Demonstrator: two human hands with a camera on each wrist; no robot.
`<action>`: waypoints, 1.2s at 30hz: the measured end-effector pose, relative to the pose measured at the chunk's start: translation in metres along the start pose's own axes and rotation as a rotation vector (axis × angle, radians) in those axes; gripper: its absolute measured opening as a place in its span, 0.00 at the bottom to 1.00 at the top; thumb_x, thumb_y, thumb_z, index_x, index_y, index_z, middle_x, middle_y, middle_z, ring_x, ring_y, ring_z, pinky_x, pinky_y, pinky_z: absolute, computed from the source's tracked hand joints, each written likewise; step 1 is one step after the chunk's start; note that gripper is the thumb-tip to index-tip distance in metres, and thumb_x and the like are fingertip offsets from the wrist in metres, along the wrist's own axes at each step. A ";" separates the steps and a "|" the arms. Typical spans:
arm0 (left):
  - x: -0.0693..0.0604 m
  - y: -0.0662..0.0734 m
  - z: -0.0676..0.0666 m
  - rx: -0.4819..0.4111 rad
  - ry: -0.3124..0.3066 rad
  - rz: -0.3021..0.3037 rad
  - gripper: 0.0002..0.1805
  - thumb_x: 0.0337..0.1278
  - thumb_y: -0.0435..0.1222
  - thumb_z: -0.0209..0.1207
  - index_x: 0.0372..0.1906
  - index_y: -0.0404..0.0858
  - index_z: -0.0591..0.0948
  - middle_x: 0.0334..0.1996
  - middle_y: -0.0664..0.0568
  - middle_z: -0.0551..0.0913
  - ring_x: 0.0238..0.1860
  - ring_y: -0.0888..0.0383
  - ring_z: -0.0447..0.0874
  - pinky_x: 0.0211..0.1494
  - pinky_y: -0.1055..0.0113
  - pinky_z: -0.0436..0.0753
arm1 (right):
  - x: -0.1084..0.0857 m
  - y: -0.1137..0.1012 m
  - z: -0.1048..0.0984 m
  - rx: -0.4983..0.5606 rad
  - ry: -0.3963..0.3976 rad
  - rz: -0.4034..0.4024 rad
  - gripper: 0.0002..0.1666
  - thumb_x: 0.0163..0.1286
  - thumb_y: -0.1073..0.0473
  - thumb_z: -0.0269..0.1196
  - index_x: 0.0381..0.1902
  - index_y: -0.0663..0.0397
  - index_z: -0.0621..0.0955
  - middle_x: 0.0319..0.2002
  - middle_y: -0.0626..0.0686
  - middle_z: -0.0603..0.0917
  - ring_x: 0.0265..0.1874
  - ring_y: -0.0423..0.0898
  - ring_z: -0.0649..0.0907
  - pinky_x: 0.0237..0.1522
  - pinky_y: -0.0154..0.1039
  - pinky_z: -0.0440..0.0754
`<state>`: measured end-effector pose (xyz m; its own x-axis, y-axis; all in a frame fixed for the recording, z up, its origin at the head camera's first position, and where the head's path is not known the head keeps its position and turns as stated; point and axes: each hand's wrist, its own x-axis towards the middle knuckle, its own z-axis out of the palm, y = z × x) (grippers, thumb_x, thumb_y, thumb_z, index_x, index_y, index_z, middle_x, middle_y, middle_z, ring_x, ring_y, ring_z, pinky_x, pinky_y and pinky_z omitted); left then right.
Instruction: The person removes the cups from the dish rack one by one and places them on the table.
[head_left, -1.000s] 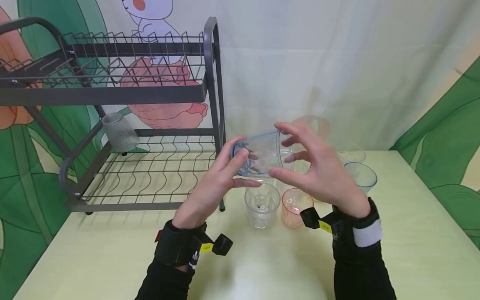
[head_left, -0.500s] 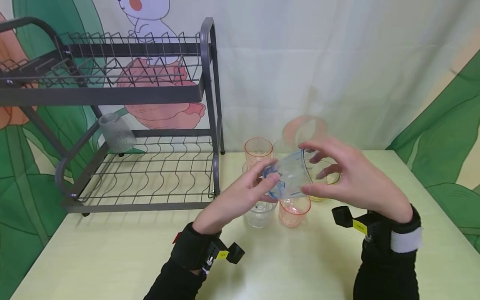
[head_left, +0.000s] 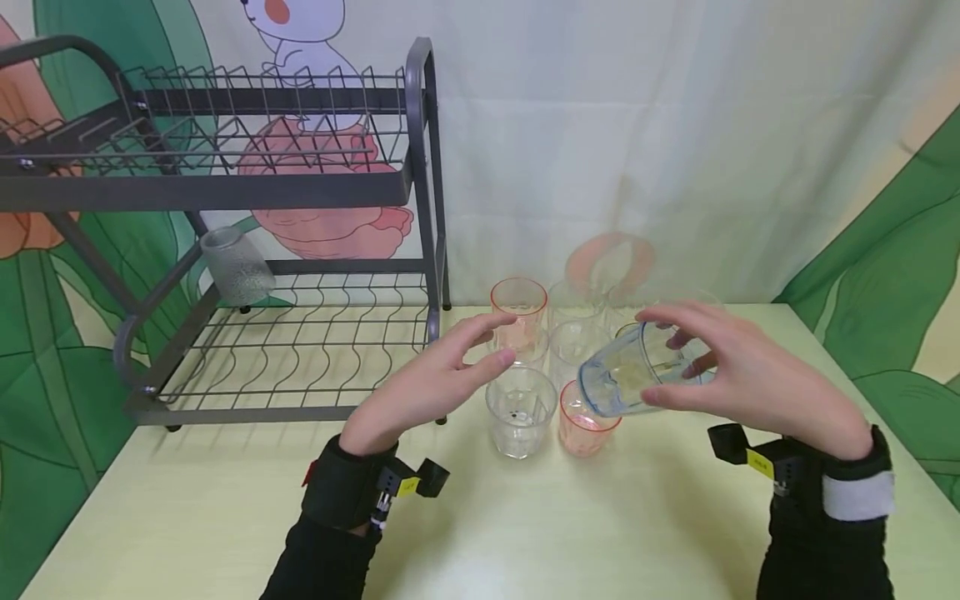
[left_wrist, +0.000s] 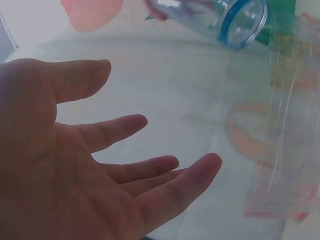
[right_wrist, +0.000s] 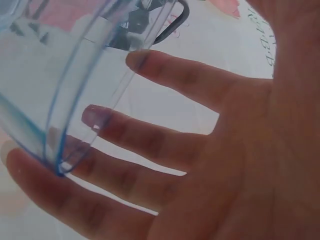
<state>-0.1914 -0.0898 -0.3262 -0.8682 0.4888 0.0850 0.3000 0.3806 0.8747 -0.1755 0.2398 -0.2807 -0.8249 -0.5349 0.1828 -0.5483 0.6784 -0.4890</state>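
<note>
A clear blue-tinted glass (head_left: 618,372) hangs tilted above the table, its base pointing left. My right hand (head_left: 720,367) grips it near the rim, thumb on the near side and fingers on the far side. In the right wrist view, the fingers reach over the edge of the blue glass (right_wrist: 75,85). My left hand (head_left: 431,379) is apart from it, fingers extended and holding nothing, beside the clear glass (head_left: 521,412). A pink-tinted glass (head_left: 585,429) stands just under the blue one, partly covered by it.
A black two-tier dish rack (head_left: 277,410) stands at left, with a frosted glass (head_left: 238,267) leaning on its lower tier. Behind the front glasses are a red-rimmed glass (head_left: 519,308) and several clear ones. A printed curtain (head_left: 675,150) hangs behind the table (head_left: 225,508).
The blue glass has moved right and slightly down, carried by my right hand. My left hand has let go of it and drawn back to the left.
</note>
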 end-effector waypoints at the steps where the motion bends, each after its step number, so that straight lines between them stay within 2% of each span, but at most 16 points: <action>1: -0.001 0.000 -0.004 0.009 0.007 -0.002 0.29 0.70 0.53 0.53 0.72 0.52 0.64 0.69 0.62 0.64 0.70 0.57 0.60 0.67 0.52 0.67 | -0.002 0.002 -0.001 -0.010 0.000 0.006 0.43 0.59 0.44 0.72 0.69 0.46 0.69 0.57 0.47 0.73 0.48 0.45 0.77 0.41 0.38 0.84; 4: -0.007 -0.002 -0.016 0.024 0.026 -0.022 0.30 0.69 0.53 0.53 0.72 0.52 0.64 0.69 0.61 0.63 0.69 0.57 0.61 0.66 0.51 0.68 | -0.007 0.007 -0.004 -0.060 0.001 0.025 0.43 0.58 0.43 0.73 0.68 0.46 0.70 0.58 0.49 0.73 0.48 0.47 0.78 0.40 0.40 0.84; 10: -0.021 -0.010 -0.042 0.050 0.066 -0.098 0.30 0.68 0.57 0.53 0.72 0.59 0.63 0.70 0.59 0.63 0.69 0.55 0.61 0.65 0.48 0.69 | -0.020 0.014 -0.007 -0.143 -0.033 0.095 0.45 0.56 0.39 0.72 0.68 0.45 0.70 0.56 0.51 0.73 0.47 0.49 0.78 0.38 0.39 0.84; 16: -0.031 -0.022 -0.061 0.079 0.102 -0.129 0.33 0.67 0.58 0.52 0.73 0.56 0.62 0.71 0.58 0.61 0.72 0.55 0.57 0.68 0.46 0.65 | -0.022 0.017 -0.007 -0.173 -0.030 0.160 0.47 0.55 0.36 0.72 0.68 0.46 0.70 0.55 0.53 0.73 0.46 0.49 0.79 0.36 0.39 0.83; 22: -0.037 -0.027 -0.069 0.104 0.109 -0.143 0.31 0.68 0.57 0.52 0.73 0.57 0.62 0.72 0.58 0.60 0.72 0.53 0.56 0.66 0.44 0.68 | -0.017 0.025 -0.003 -0.208 -0.072 0.186 0.47 0.55 0.34 0.71 0.67 0.47 0.70 0.55 0.57 0.74 0.44 0.50 0.80 0.34 0.41 0.80; 29: -0.041 -0.029 -0.075 0.107 0.122 -0.150 0.32 0.67 0.58 0.53 0.73 0.58 0.62 0.71 0.57 0.61 0.72 0.53 0.56 0.65 0.44 0.68 | -0.002 0.039 0.012 -0.232 -0.158 0.247 0.48 0.54 0.36 0.72 0.66 0.54 0.71 0.57 0.66 0.72 0.49 0.59 0.79 0.46 0.56 0.78; 32: -0.040 -0.030 -0.075 0.106 0.117 -0.151 0.33 0.66 0.58 0.54 0.73 0.56 0.62 0.71 0.57 0.61 0.72 0.52 0.56 0.65 0.45 0.69 | 0.002 0.042 0.019 -0.229 -0.182 0.272 0.49 0.53 0.37 0.73 0.65 0.57 0.72 0.57 0.68 0.72 0.50 0.60 0.78 0.47 0.57 0.78; 36: -0.039 -0.031 -0.074 0.111 0.113 -0.159 0.34 0.66 0.56 0.55 0.73 0.55 0.62 0.71 0.57 0.61 0.72 0.52 0.57 0.64 0.45 0.70 | 0.010 0.042 0.030 -0.238 -0.203 0.279 0.48 0.50 0.39 0.76 0.63 0.59 0.73 0.53 0.68 0.74 0.45 0.58 0.79 0.43 0.55 0.80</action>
<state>-0.1963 -0.1782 -0.3210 -0.9450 0.3270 0.0085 0.1918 0.5328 0.8242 -0.2022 0.2477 -0.3249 -0.9157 -0.3861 -0.1118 -0.3436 0.8962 -0.2805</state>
